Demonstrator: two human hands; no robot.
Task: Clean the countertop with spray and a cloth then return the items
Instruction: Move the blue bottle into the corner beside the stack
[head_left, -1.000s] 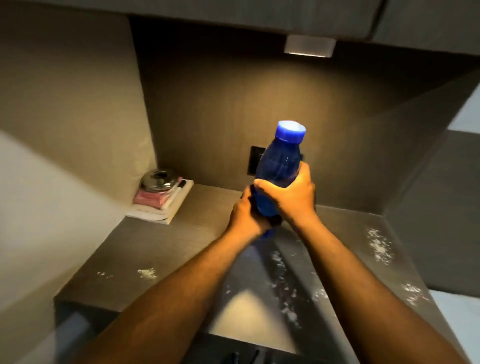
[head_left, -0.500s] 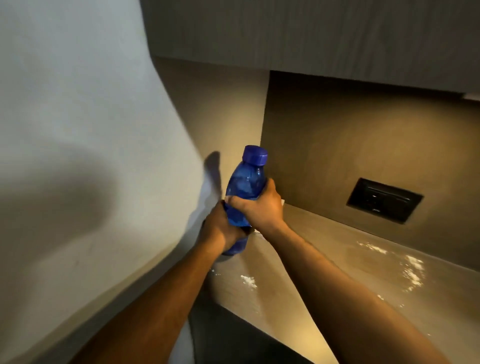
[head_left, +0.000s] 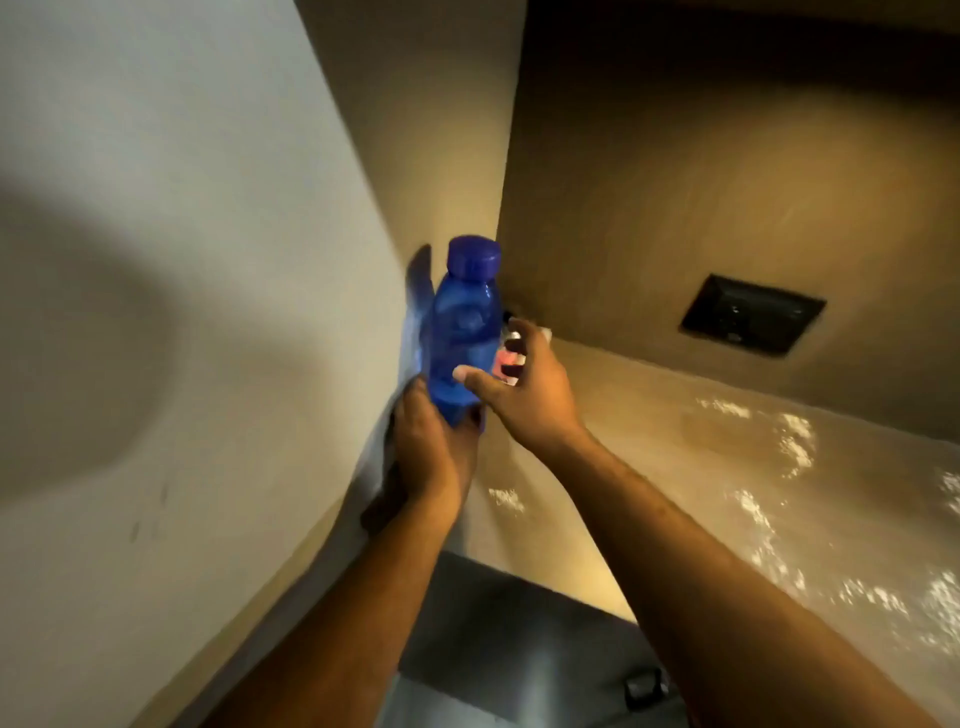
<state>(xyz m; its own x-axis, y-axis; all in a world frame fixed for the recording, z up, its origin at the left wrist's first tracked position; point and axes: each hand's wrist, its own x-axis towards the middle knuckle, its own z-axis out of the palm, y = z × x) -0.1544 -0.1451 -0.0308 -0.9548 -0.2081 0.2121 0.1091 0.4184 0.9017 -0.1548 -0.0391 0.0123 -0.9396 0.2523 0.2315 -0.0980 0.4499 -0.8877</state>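
Landmark: translucent blue plastic bottle w/ round blue screw cap (head_left: 462, 332).

Nearest, below & right of bottle: dull grey-brown countertop (head_left: 649, 467), speckled w/ white splashes or residue (head_left: 789, 441); not yet wiped, by the look.

Just under bottle: left hand (head_left: 431, 457), clamped round the base, carrying it upright w/ slight tilt. Bottle off the counter, hard against pale side wall (head_left: 182, 260) to its left.

Right of bottle: right hand (head_left: 524, 395), fingers apart, thumb near bottle's lower body; touching or just clear — can't tell. Holding nothing.

Behind bottle, partly hidden by right hand: small pink & metallic items (head_left: 511, 353) in the corner, too blurred to name.

Farther right, on brown back panel: dark rectangular wall socket (head_left: 753, 314).

Handling, as judged: rigid thin plastic, light-to-moderate depending on fill (level not readable). Smooth sides, prob. slippery if wet. Not fragile, but top-heavy when held only at the base. Best grip: round mid-body or waist below the shoulder, not the cap. No trigger nozzle seen, only plain cap. No cloth in view.
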